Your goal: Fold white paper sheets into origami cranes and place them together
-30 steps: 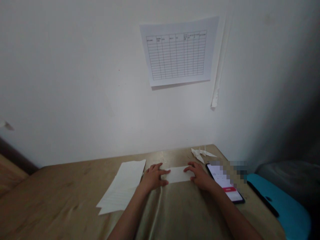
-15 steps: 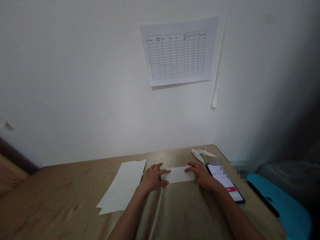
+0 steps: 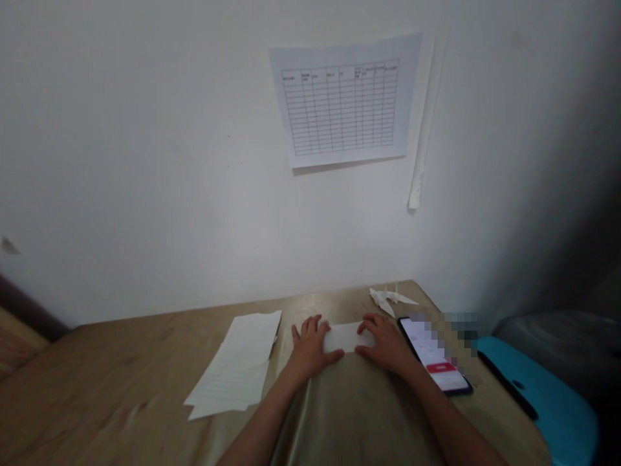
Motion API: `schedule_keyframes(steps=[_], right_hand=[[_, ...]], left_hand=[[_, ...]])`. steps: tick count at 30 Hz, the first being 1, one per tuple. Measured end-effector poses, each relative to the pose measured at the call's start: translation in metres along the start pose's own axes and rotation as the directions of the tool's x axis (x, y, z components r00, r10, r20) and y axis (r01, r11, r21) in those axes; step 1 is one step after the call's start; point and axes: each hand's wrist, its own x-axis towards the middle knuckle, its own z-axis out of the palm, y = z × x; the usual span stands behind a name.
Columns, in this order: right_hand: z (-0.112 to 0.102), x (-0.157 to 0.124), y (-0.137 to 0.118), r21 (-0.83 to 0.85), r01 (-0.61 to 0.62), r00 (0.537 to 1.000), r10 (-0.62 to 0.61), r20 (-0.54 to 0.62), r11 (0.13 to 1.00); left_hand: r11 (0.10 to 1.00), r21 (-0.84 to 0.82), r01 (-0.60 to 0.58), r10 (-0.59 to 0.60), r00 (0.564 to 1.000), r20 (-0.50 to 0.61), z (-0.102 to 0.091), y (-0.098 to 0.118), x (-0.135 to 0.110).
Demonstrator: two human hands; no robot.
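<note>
A folded strip of white paper [image 3: 345,336] lies flat on the tan cloth-covered table [image 3: 121,375]. My left hand [image 3: 310,346] rests on the strip's left end, fingers stretched out flat and thumb pressing its near edge. My right hand [image 3: 383,340] lies flat on its right end, fingers spread over the paper. Both hands cover the ends, so only the strip's middle shows.
A stack of white sheets [image 3: 237,366] lies left of my hands. A small folded paper figure [image 3: 388,299] sits near the wall. A lit phone [image 3: 434,362] lies to the right, by a blue object [image 3: 538,401]. A printed grid sheet [image 3: 342,103] hangs on the wall.
Both hands slid inward along the strip toward each other, so less of the paper shows between them. The left hand shifted right and turned its fingers toward the wall.
</note>
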Motion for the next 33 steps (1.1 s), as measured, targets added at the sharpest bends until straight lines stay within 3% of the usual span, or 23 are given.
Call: schedule_keyframes(steps=[6,13,33], right_hand=[[0.010,-0.001,-0.008,-0.042,-0.043,0.998,0.041,-0.044,0.998],[0.014,0.002,-0.010,-0.035,-0.070,0.997,0.070,-0.010,0.997],[-0.001,0.010,0.018,-0.009,-0.026,0.971,0.028,0.235,1.000]], left_hand=[[0.996,0.020,0.085,-0.084,0.994,-0.067,0.015,0.010,0.004],[0.988,0.042,0.149,-0.147,0.988,-0.049,0.016,0.018,0.005],[0.997,-0.048,0.056,-0.054,0.997,0.049,-0.003,-0.002,0.004]])
